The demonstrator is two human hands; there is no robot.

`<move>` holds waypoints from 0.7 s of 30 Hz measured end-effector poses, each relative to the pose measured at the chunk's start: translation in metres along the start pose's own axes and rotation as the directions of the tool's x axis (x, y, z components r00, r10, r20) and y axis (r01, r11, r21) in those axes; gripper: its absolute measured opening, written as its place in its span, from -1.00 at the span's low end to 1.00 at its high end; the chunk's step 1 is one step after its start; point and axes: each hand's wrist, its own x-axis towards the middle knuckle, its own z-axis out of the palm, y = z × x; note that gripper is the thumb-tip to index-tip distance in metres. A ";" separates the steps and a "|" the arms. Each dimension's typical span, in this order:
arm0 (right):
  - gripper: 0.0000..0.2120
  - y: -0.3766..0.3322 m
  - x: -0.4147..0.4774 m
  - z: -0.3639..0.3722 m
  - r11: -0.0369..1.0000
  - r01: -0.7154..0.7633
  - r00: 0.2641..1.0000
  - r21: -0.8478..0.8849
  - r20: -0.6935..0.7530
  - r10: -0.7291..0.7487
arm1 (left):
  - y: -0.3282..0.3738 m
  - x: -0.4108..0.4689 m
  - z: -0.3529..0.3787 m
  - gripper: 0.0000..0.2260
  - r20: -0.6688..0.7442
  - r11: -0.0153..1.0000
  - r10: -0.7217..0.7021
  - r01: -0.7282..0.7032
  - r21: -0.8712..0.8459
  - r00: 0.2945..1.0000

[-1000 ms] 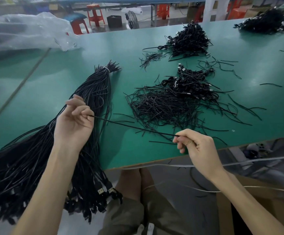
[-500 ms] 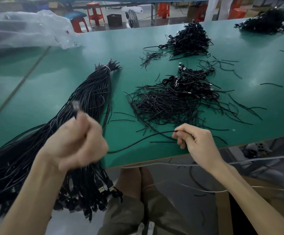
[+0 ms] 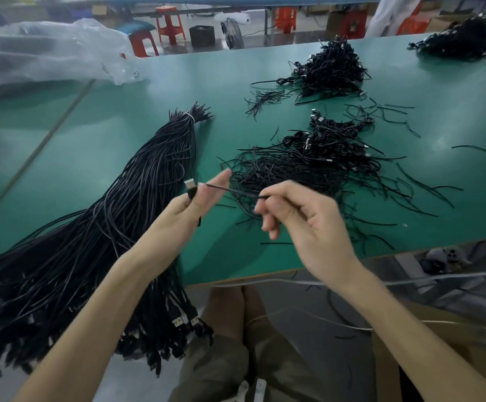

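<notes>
The left hand (image 3: pixel 186 210) grips one thin black cable (image 3: pixel 230 191) just below its silver USB plug (image 3: pixel 190 185), plug end up. The right hand (image 3: pixel 302 221) pinches the same cable a little further along, so the stretch between them runs straight just above the green table (image 3: pixel 120 126). Held this way, it seems ready for checking or coiling. It hangs between the long tied bundle of black cables (image 3: pixel 137 198) and the loose heap of black wires (image 3: pixel 308 169), likely its source and destination.
</notes>
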 end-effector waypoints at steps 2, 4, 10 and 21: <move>-0.82 0.004 -0.011 0.014 0.999 -0.037 0.990 -0.022 0.133 0.040 | 0.005 0.007 0.007 -0.47 -0.040 0.951 0.063 -0.072 -0.300 0.997; -0.79 0.013 -0.024 0.025 0.991 -0.128 0.960 -0.042 0.246 0.135 | 0.019 0.009 0.012 -0.43 -0.022 0.830 0.093 -0.090 -0.550 0.995; -0.72 0.044 -0.017 0.011 0.918 -0.377 0.899 -0.123 0.191 0.395 | 0.047 -0.016 0.006 -0.52 0.476 0.961 0.093 0.045 -0.272 0.875; -0.62 0.032 0.010 0.025 0.979 -0.121 0.983 -0.162 0.122 0.141 | -0.006 0.001 0.016 -0.57 -0.152 0.976 0.059 -0.025 0.215 0.987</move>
